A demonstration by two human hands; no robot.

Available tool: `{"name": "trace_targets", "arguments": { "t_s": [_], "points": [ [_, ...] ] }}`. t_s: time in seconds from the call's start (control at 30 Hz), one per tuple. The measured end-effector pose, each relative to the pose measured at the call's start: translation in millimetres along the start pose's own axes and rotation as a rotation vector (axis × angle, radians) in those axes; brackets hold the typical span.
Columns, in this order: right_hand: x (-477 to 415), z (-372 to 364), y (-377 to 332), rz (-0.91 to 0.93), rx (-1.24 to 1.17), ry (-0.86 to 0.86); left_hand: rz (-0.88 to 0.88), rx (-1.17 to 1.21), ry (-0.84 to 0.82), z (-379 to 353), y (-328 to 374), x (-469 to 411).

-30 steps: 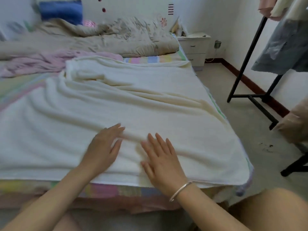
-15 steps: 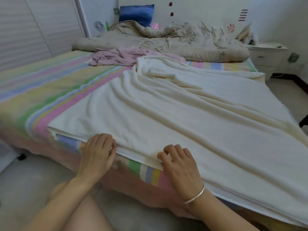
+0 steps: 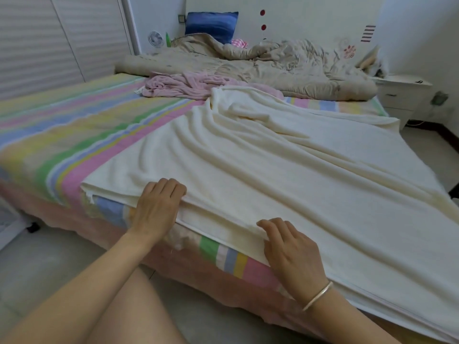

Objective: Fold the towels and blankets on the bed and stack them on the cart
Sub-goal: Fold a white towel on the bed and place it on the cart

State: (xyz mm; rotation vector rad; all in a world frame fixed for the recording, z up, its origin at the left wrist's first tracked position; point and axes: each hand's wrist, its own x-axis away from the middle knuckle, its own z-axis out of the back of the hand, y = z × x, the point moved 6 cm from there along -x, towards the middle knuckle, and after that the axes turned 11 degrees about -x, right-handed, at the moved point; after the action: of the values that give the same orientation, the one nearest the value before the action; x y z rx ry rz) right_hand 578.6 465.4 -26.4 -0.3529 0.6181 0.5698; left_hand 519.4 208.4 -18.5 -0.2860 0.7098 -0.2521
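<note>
Both forearms reach in from the bottom edge, palms down, at the near side of the bed (image 3: 62, 135). Left hand (image 3: 159, 209): fingers (image 3: 169, 187) curled over the near hem of the cream blanket (image 3: 298, 182), close to its left corner, gripping the edge. The thumb is hidden. Right hand (image 3: 293, 252), with a silver bangle (image 3: 318, 295) on the wrist: fingers (image 3: 273, 225) curled the same way on the same hem, further right. The hands are apart, with hem between them.

The blanket is spread rumpled across the right half of the bed. The near hem shows at least two layers and hangs slightly over the mattress edge.

Count: 1 cream blanket, 1 crumpled pink towel (image 3: 178, 85) touching its far end, 1 beige duvet (image 3: 285, 70) bunched at the head, 1 blue pillow (image 3: 211, 26).
</note>
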Motion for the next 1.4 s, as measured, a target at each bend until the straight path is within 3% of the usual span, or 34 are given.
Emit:
{"name": "trace_targets", "arguments": {
  "t_s": [0.17, 0.4, 0.6, 0.83, 1.07, 1.27, 1.4],
  "points": [
    [8.3, -5.1, -3.6, 0.091, 0.039, -0.068, -0.091, 0.095, -0.064, -1.5, -8.2, 13.0],
    [15.2, -14.0, -3.0, 0.068, -0.054, -0.188, -0.027, 0.174, -0.148, -8.4, -14.3, 25.7],
    [15.2, -12.5, -10.7, 0.149, -0.123, -0.193, 0.078, 0.224, -0.168, -19.7, -18.3, 30.3],
    [4.8, -15.6, -17.0, -0.017, -0.125, -0.226, 0.224, 0.254, -0.14, -25.2, -37.1, 38.7],
    [-58.6, -47.8, -68.5, 0.037, -0.173, -0.236, 0.453, 0.114, -0.216, -53.3, -121.5, 36.3],
    [-110.2, -89.4, -73.7, -0.066, -0.259, -0.302, 0.681, -0.035, -0.314, -83.7, -214.4, 48.7],
    [-131.3, -109.5, -74.4, -0.118, -0.318, -0.352, 0.759, 0.044, -0.418, -93.1, -239.1, 58.6]
  ]
}}
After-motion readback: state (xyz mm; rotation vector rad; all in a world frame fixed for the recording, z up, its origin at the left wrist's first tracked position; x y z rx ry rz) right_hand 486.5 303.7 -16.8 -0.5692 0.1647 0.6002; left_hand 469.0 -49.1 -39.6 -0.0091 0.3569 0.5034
